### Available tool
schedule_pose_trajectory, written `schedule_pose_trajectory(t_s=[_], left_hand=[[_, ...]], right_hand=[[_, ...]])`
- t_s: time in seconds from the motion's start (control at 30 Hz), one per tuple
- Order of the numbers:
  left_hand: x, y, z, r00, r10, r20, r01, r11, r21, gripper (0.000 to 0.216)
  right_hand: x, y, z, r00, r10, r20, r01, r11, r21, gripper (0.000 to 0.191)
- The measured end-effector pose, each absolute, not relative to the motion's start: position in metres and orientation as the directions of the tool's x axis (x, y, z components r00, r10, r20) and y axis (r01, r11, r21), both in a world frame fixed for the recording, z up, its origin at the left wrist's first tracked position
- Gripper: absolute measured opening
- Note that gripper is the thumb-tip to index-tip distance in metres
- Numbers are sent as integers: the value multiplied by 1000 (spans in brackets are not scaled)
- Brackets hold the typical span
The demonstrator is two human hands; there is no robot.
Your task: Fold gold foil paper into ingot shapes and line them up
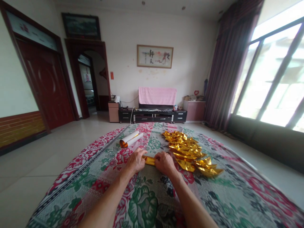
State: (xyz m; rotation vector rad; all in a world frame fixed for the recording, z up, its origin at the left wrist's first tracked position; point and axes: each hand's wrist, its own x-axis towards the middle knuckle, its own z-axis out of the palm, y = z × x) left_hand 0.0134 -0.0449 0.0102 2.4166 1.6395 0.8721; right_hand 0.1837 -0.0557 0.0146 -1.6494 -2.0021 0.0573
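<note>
My left hand [136, 160] and my right hand [165, 163] are side by side on a flowered cloth [147, 196]. Both are closed on a small piece of gold foil paper [149, 160] that lies between them, the fingers pinching its ends. Just right of my right hand lies a pile of folded gold foil pieces [190, 150], stretching away from me. A roll of foil paper [130, 139], white outside and gold inside, lies on the cloth beyond my left hand.
The cloth covers a large round surface in a living room. A low black TV cabinet [152, 115] under a pink cover stands at the far wall. A dark sofa back [268, 139] runs along the window on the right. Tiled floor lies left.
</note>
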Motion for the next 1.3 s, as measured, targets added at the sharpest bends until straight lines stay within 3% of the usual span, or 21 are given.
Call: schedule_pose_trajectory(t_s=[0.2,0.37,0.53,0.63,0.9,1.1,1.3], left_hand=[[8,-47,14,149,913,380,797,-339,501,54],[4,-46,14,81,942,325,656,-296,695,58],[0,-45,15,137,934,332,438,-357,825,33],[0,-45,15,132,938,321,379,-347,858,24],[-1,-43,10,68,948,311,332,-316,889,28],[-3,-39,6,28,954,299,275,-295,915,29],[-4,-36,1,22,960,278,213,-276,937,32]], right_hand=[[185,-57,12,-108,816,568,832,387,-398,21],[187,-58,12,-69,771,633,787,432,-441,22],[186,-57,11,-73,756,650,747,474,-467,23],[187,-57,11,-67,745,664,710,503,-493,22],[188,-52,5,0,756,655,556,545,-628,19],[187,-44,-3,97,840,533,326,479,-815,26],[189,-36,-11,116,876,469,91,461,-883,33]])
